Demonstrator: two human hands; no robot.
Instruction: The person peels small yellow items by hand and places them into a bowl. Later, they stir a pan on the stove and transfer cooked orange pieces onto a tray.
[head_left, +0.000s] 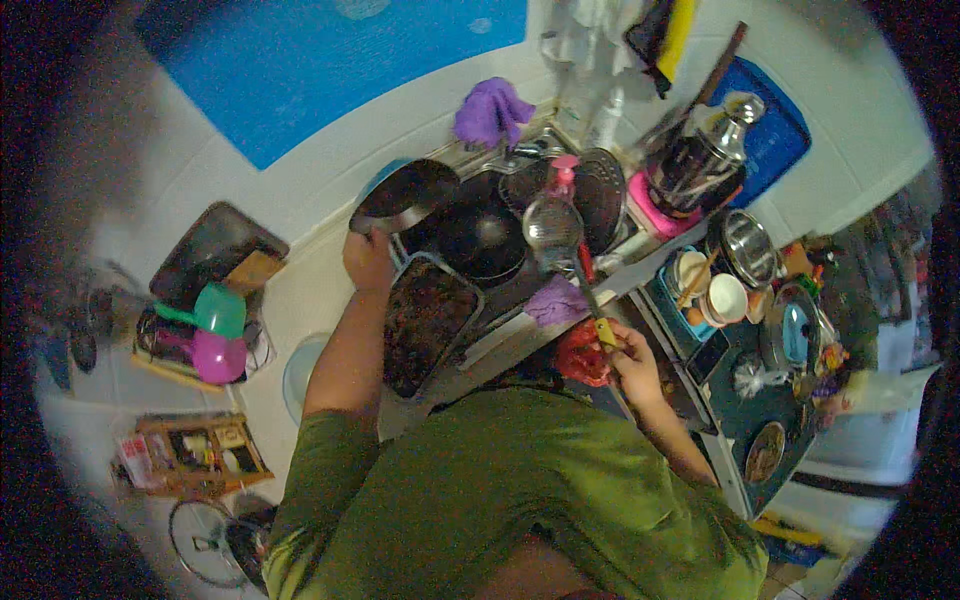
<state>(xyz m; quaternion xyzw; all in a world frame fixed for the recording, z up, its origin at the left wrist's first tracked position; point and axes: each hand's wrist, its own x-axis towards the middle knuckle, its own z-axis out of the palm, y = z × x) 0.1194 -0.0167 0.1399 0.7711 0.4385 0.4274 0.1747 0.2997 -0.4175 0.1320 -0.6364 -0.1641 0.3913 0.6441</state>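
My left hand (367, 259) grips the near rim of a dark round pan (412, 191), tilted up at the left of the sink. In my right hand (634, 367) is the yellow handle section of a metal skimmer (553, 227), whose round head reaches over the sink. A red crumpled item (581, 352) lies at or just behind my right fingers; whether they hold it too I cannot tell. Below the pan, a black wok-like pan (484, 236) sits in the sink. A dark rectangular baking tray (427, 322) rests near my left forearm.
A purple cloth (557, 300) lies on the sink's front edge, another purple cloth (493, 112) near the faucet. A pink-topped bottle (564, 172) stands behind the skimmer. To the right are a steel pot (697, 169), stacked bowls (726, 298) and a phone (709, 358); left, green (220, 309) and magenta dippers (219, 356).
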